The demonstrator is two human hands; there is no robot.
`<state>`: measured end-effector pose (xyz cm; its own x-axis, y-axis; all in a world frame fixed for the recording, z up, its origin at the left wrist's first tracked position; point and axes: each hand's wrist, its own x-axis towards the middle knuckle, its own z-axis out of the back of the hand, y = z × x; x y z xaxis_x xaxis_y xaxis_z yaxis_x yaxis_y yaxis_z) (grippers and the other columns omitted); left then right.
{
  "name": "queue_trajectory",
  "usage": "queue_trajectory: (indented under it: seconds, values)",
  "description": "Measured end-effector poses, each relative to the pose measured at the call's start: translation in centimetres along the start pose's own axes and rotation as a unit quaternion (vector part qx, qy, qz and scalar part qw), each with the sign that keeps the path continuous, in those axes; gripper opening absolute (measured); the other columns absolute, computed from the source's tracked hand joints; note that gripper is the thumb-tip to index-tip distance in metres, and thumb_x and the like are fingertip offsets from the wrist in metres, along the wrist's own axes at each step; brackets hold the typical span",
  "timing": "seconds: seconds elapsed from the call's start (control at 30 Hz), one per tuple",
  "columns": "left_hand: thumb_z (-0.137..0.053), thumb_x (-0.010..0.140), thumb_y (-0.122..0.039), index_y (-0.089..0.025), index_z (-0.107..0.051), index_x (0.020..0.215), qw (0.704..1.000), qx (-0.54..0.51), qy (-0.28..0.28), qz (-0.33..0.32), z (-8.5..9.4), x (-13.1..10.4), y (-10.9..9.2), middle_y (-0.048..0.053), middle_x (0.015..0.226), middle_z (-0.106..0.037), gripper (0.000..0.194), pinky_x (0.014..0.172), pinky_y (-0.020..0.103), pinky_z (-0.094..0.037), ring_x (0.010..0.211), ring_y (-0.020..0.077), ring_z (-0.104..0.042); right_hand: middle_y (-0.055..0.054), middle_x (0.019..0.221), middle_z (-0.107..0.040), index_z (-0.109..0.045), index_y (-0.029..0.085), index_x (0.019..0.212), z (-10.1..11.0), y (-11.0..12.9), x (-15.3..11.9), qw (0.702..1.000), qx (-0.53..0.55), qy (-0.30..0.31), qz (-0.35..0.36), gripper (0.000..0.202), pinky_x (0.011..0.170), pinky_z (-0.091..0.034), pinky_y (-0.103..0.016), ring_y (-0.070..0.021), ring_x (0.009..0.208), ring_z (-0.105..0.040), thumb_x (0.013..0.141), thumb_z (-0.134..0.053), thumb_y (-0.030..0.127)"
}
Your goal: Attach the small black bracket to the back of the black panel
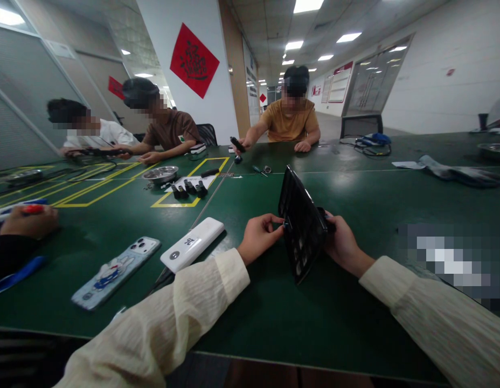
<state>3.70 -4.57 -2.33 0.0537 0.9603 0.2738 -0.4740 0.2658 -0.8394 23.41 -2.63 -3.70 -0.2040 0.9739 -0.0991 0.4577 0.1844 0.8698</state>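
A black, flat, rectangular plastic case [302, 226] with recesses on its near face stands tilted on edge in front of me, over the green table. My right hand [342, 243] grips its right side, with some fingers hidden behind it. At the left face, the thumb and forefinger of my left hand [261, 236] are pinched together against the case. Whatever sits between those fingertips is too small to make out. Left of my left hand lies a white power bank [193, 245], and beyond it a phone in a rabbit-pattern case [116, 272].
Several black cylindrical parts [189, 188] stand on paper near a metal bowl [161, 173]. Across the table, a person in a yellow shirt [292, 118] holds a dark tool. Another person's hand [29, 220] is at the left edge. Grey gloves [456, 171] lie at the right.
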Motion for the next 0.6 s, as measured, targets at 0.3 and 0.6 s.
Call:
queue_trajectory:
  seconds: [0.3, 0.6]
  values:
    - [-0.06, 0.072, -0.034, -0.015, -0.067, 0.086, 0.999, 0.04, -0.017, -0.016, -0.06, -0.14, -0.08, -0.005, 0.05, -0.044, 0.024, 0.048, 0.022, -0.026, 0.045, 0.0081, -0.038, 0.004, 0.062, -0.05, -0.049, 0.024, 0.099, -0.01, 0.1, -0.16, 1.0, 0.011, -0.005, -0.01, 0.032, 0.037, -0.033, -0.021, -0.0126, 0.045, -0.044, 0.068, -0.044, 0.031]
    - [-0.06, 0.072, -0.033, -0.015, -0.066, 0.084, 0.998, 0.064, -0.01, -0.021, -0.07, -0.35, -0.28, -0.005, 0.05, -0.045, 0.022, 0.048, 0.022, -0.026, 0.046, 0.0086, -0.04, 0.002, 0.069, -0.055, -0.05, 0.024, 0.099, -0.21, 0.29, -0.29, 0.999, 0.041, -0.013, -0.025, 0.031, 0.043, -0.038, -0.024, -0.0127, 0.047, -0.044, 0.07, -0.042, 0.027]
